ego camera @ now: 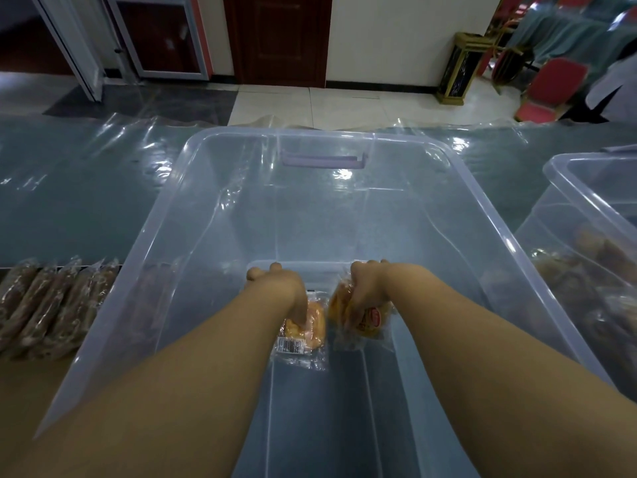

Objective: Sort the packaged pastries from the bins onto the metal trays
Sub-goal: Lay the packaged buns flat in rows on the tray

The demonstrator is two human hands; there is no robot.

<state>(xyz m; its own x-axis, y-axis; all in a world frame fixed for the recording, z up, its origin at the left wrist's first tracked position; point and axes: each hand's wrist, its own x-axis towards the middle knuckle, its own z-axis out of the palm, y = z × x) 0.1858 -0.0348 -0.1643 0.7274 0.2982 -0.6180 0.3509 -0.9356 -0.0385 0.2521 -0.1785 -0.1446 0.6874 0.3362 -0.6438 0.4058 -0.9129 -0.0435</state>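
The person's left hand (275, 286) and right hand (368, 282) are showing bare; the left forearm (193, 374) and right forearm (499, 357) are showing bare too.

A wrinkled clear plastic sheet (103, 160) lies over the teal table top and catches the glare. Beyond it, at twelve o'clock, a dark brown wooden door (277, 39) stands shut above pale floor tiles (310, 105). A white-framed glass door (158, 36) is at eleven o'clock. At one o'clock a black-and-gold square litter bin (458, 67) stands by the white wall. Red padded chairs (551, 88) sit near teal-draped tables (568, 32) at two o'clock.
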